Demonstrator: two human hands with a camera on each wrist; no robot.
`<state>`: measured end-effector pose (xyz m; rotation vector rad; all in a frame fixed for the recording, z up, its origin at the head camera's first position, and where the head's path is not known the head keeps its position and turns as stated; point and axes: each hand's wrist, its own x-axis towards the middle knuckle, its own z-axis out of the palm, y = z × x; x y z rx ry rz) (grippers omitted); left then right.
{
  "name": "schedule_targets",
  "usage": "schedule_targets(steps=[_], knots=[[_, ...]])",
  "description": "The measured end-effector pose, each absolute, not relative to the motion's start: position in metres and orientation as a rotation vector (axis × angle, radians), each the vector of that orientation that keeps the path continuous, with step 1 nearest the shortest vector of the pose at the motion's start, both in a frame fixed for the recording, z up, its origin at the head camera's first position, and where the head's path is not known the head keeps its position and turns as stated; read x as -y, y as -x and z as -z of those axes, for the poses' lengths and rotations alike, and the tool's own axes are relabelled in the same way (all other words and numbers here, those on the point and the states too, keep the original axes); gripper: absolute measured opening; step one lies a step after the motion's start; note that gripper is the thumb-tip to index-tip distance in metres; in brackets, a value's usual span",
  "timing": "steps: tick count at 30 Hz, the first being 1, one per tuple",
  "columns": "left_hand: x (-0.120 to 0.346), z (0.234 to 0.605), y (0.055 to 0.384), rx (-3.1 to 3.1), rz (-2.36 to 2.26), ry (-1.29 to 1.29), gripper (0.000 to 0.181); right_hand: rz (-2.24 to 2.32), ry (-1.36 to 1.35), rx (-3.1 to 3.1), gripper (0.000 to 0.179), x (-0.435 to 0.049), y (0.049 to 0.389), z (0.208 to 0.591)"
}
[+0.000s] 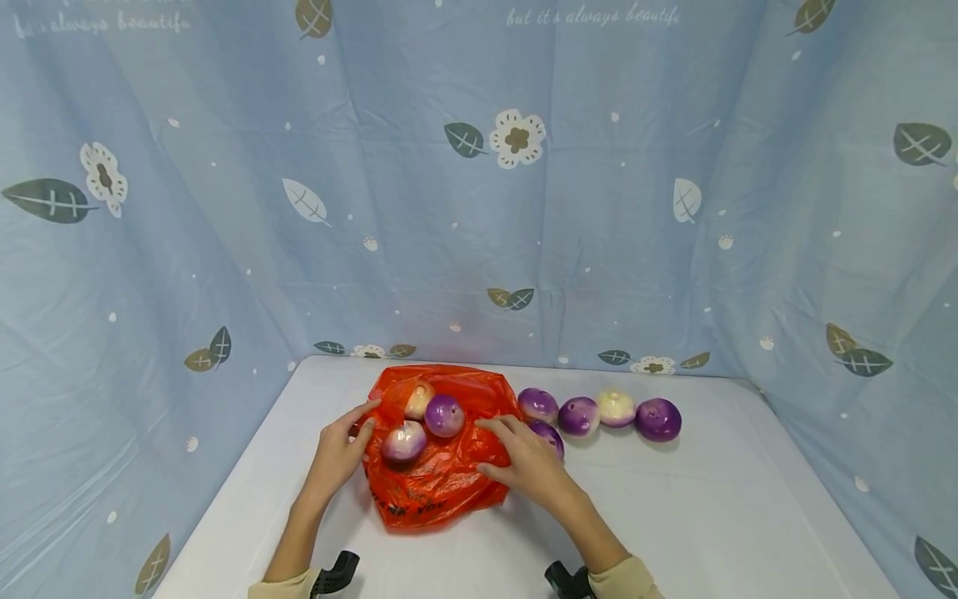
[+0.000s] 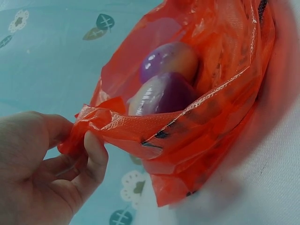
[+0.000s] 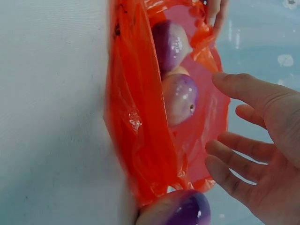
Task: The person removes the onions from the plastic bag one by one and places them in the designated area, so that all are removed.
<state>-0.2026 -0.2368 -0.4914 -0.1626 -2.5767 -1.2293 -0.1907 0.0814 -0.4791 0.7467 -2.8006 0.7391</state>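
Red bag [image 1: 427,491]: While its mouth gapes upward, the thin plastic bag lies left of centre on the white table [image 1: 718,516], between the two hands, with black lettering on its near side.
Left hand [image 1: 337,453]: At the bag's left edge, it pinches a fold of the rim between thumb and finger, the tips drawn nearly together on the plastic.
Right hand [image 1: 527,466]: By the bag's right side, its fingers are spread, with a wide gap between thumb and forefinger; they grip nothing, and whether a fingertip touches the plastic I cannot tell.
Onions in the bag: Three lie close together, a yellowish onion [image 1: 417,400] at the back, a purple onion [image 1: 445,416] to its right, and a white-and-purple onion [image 1: 405,442] in front.
Onions on the table: Right of the bag, an uneven row runs from a violet onion [image 1: 537,405] through a two-toned onion [image 1: 579,417] and a pale onion [image 1: 617,409] to a dark purple onion [image 1: 658,419]; a half-hidden onion [image 1: 550,437] sits behind the right hand.
Sleeves [image 1: 624,578]: Beige, at both forearms.
Backdrop: Blue cloth [image 1: 599,225] with printed leaves and flowers surrounds the table's back and sides.
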Motion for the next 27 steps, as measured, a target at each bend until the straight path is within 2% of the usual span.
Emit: schedule_targets(steps=[27], knots=[[0.237,0.492,0.202,2.591,1.221,0.141,0.036,-0.775,-0.777,2.887,0.061,-0.057,0.215,0.484]])
